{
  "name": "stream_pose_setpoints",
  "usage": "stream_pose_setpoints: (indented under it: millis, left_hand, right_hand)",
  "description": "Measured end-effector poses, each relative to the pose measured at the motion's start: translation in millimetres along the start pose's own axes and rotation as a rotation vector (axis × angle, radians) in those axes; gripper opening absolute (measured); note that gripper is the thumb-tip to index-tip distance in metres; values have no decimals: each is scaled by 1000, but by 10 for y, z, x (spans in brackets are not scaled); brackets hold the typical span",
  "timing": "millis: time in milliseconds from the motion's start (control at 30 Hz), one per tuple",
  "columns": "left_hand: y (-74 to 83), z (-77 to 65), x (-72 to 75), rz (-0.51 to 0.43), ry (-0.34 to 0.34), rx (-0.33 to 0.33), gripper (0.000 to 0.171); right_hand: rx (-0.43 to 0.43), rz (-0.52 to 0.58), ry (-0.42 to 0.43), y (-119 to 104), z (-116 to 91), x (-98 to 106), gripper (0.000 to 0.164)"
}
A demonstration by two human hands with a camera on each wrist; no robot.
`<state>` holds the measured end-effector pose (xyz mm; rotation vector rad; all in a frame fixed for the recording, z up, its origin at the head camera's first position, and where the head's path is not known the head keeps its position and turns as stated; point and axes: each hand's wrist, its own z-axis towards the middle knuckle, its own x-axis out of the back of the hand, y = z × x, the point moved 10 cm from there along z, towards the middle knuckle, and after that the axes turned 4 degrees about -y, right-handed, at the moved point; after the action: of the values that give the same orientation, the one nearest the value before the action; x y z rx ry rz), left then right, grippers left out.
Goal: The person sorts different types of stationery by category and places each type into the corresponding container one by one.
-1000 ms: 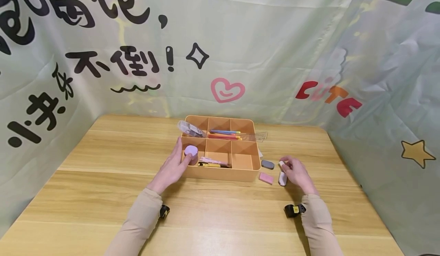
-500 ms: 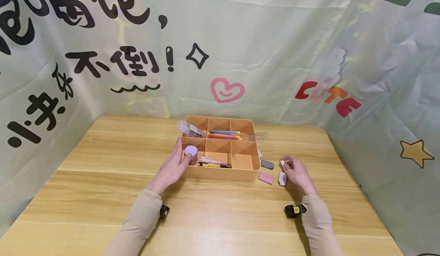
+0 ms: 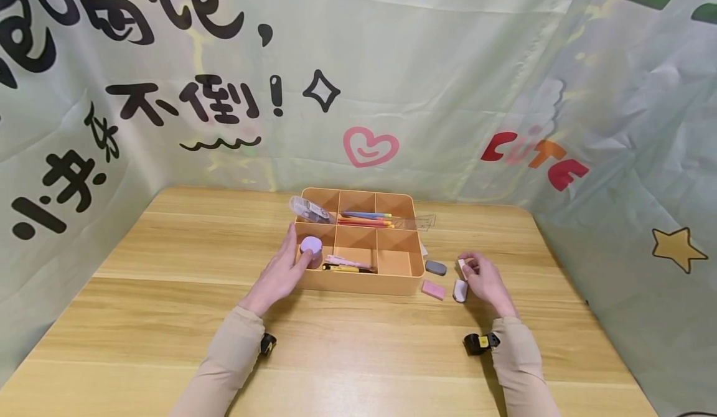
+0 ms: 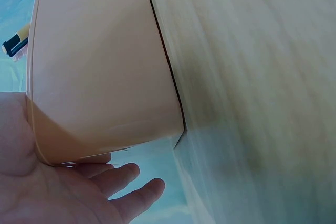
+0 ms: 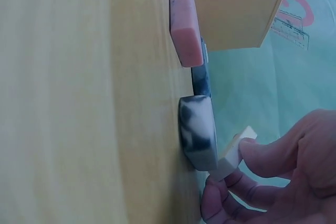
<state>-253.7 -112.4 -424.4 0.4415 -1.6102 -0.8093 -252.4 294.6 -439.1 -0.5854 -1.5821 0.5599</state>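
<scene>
My right hand point(image 3: 486, 282) pinches a small white eraser point(image 5: 234, 153) between thumb and fingers, to the right of the organizer box point(image 3: 350, 284). Just below that eraser a black-and-white block-shaped eraser point(image 5: 198, 129) lies on the table. A pink eraser point(image 3: 434, 290) and a dark grey one point(image 3: 435, 268) lie closer to the box. At the box's front left corner, my left hand point(image 3: 276, 279) rests with its thumb over the rim and its fairly straight fingers along the outside. A round purple-lidded item point(image 3: 311, 246) stands in the compartment by that thumb.
The box's back compartments hold a clear plastic case point(image 3: 309, 210), several pencils point(image 3: 366, 220) and a transparent ruler point(image 3: 417, 222). Pens point(image 3: 348, 269) lie across the front ones. A printed cloth point(image 3: 448, 93) hangs behind the wooden table point(image 3: 358, 355).
My right hand tilts the white eraser slightly and shifts it a little to the right, above the black-and-white one. The left hand and the box stay where they were.
</scene>
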Motion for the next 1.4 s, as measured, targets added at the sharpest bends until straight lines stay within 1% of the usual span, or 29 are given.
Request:
stream_pose_setpoints:
  millis: [333, 500, 700, 1067, 1267, 1400]
  left_hand:
    - [3, -3, 5, -22, 2, -2, 80]
    - [9, -5, 19, -18, 7, -7, 80]
    - [-2, -3, 12, -14, -4, 6, 80]
    - [8, 0, 10, -25, -3, -3, 80]
    - [12, -5, 12, -32, -3, -2, 80]
    - [9, -8, 8, -33, -8, -1, 80]
  right_hand:
    - [12, 40, 23, -79, -51, 79, 29]
    - [34, 23, 76, -133, -91, 181, 29]
    - [83, 11, 146, -256, -122, 309, 28]
    - [214, 16, 272, -571, -194, 450, 24]
    - [248, 17, 313, -689, -228, 496, 24]
    - [274, -2, 329, -769, -257, 506, 23]
